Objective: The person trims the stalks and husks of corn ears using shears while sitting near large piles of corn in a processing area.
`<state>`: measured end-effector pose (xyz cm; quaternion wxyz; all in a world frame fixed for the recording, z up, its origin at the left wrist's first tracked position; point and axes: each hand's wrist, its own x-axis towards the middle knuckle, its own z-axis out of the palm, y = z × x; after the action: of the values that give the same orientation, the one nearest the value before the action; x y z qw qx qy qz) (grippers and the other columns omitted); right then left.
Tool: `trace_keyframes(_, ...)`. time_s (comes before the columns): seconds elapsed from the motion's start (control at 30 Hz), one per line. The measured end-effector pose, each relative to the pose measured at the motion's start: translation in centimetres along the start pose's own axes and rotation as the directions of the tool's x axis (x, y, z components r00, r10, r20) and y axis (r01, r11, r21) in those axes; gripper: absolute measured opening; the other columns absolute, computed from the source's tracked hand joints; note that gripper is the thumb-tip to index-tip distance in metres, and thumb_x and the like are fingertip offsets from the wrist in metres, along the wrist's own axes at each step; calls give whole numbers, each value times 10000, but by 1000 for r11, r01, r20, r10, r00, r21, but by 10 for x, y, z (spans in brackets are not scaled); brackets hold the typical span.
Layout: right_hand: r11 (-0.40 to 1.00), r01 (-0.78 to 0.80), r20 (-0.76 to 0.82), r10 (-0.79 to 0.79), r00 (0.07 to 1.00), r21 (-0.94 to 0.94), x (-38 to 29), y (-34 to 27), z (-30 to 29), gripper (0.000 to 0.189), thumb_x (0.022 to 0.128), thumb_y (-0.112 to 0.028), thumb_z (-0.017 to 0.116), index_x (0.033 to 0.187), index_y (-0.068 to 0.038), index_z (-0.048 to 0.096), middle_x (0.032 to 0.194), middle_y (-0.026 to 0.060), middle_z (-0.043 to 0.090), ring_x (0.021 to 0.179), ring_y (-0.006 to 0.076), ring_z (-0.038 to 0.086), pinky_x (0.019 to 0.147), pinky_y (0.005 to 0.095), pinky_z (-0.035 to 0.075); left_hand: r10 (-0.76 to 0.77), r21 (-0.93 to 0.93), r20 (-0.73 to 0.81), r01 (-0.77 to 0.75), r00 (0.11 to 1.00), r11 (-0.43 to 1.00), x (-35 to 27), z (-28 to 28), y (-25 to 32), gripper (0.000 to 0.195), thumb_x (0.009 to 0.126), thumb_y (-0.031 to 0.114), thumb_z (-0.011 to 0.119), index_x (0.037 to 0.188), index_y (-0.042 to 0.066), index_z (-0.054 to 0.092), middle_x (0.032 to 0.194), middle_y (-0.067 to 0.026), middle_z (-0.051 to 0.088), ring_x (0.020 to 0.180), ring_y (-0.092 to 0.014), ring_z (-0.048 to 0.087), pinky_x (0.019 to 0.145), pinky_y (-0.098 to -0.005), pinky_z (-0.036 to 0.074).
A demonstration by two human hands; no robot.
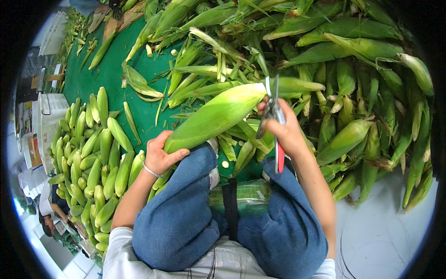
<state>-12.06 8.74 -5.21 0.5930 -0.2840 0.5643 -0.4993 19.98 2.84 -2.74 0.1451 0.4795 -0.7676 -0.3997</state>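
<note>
My left hand (162, 153) grips the tip end of a green corn ear in its husk (216, 115), held slantwise above my knees. The pale stem end points up and to the right. In my right hand (284, 123) is a pair of pruning shears (275, 108) with a red handle part. Its blades are apart, close beside the ear's stem end; whether they touch it I cannot tell. Below the ear, torn husk leaves (245, 153) and a cut stem disc (225, 164) lie on a green mat (143, 73).
Trimmed corn ears (94, 167) are heaped at the left. A large pile of long, untrimmed ears (352, 94) fills the right and the far side. White crates (50, 129) stand beyond the left heap. Another person (50, 209) is at the far left.
</note>
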Motion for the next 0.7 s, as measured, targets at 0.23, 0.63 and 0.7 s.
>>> trace_keyframes(0.23, 874, 31, 124, 34, 992, -484, -15, 6, 13, 478, 644, -104, 550, 1107, -13, 474, 891, 68, 548, 758, 166, 506, 717, 283, 432, -8, 179, 94, -9, 996, 984, 11, -32, 6, 498, 664, 344, 797, 951, -8, 593, 773, -135, 652, 695, -245, 654, 649, -326, 511)
trace_keyframes(0.63, 993, -61, -50, 66, 997, 98, -9, 1, -8, 431, 764, -141, 623, 1132, 1, 450, 860, 59, 577, 717, 130, 586, 656, 257, 499, -82, -24, 515, 110, 854, 994, 40, -72, -9, 521, 637, 424, 796, 884, 4, 611, 742, -47, 608, 692, -135, 572, 637, -275, 459)
trace_keyframes(0.7, 948, 158, 23, -158, 987, -276, -6, 2, -4, 605, 698, -262, 722, 1164, -15, 427, 937, 122, 574, 867, 235, 587, 783, 343, 486, -95, 40, 587, 88, 804, 995, 55, -76, -13, 515, 651, 442, 782, 869, 7, 614, 736, -47, 608, 686, -128, 565, 631, -283, 457)
